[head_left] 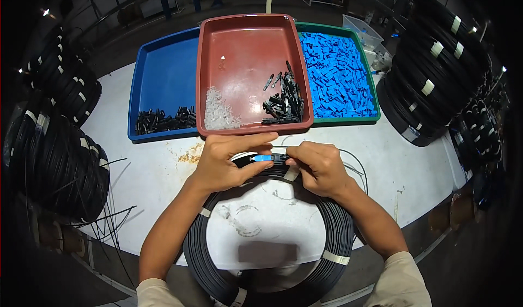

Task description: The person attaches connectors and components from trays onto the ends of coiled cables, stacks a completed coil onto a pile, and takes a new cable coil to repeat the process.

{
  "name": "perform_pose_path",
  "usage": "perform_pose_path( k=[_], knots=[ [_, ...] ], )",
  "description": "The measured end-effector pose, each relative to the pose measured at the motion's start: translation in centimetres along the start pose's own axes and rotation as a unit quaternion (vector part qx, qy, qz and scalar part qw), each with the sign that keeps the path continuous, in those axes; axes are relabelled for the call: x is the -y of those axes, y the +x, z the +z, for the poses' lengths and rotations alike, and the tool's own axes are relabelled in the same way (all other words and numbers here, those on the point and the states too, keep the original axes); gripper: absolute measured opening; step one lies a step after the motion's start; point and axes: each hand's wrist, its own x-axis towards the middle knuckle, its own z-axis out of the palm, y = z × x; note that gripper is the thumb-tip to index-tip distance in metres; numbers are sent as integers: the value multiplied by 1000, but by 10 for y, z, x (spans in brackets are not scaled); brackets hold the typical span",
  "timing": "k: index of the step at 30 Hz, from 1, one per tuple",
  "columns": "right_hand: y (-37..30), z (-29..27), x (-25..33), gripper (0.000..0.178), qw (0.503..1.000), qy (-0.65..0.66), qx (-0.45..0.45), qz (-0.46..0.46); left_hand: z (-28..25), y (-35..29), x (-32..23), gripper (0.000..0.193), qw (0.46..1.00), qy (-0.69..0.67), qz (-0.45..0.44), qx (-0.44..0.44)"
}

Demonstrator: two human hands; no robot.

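A small blue fibre-optic cable connector (pixel 262 158) with a black rear part lies between my hands, above the far side of a coil of black cable (pixel 197 252). My left hand (pixel 229 162) holds the blue body, its thumb along the near edge. The left forefinger is stretched out beyond the connector, with a gap between; the other left fingers are hidden. My right hand (pixel 318 168) pinches the black rear end of the connector between thumb and forefinger. A thin black cable (pixel 357 157) loops out to the right of that hand.
Beyond my hands stand a blue tray (pixel 163 80) of black parts, a red tray (pixel 250 40) with clear and black pieces, and a green tray (pixel 376 102) full of blue connector housings (pixel 338 75). Black cable coils stack at left (pixel 60 162) and right (pixel 436 67); loose cable ends stick out left.
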Motion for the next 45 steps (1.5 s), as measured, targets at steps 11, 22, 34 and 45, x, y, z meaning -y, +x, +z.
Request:
perform_pose_path(
  k=[11, 22, 34, 45],
  knots=[
    [-5, -3, 2, 22, 999, -6, 12, -34, 0, -1, -8, 16, 997, 43, 41, 43],
    [-2, -5, 4, 28, 992, -43, -44, -114, 8, 1, -11, 13, 998, 14, 33, 42],
    [0, -6, 9, 10, 999, 41, 9, -18, 5, 1, -14, 16, 992, 59, 109, 29],
    [-4, -8, 8, 17, 997, -35, -5, -69, 5, 3, -15, 11, 991, 56, 110, 47]
  ],
)
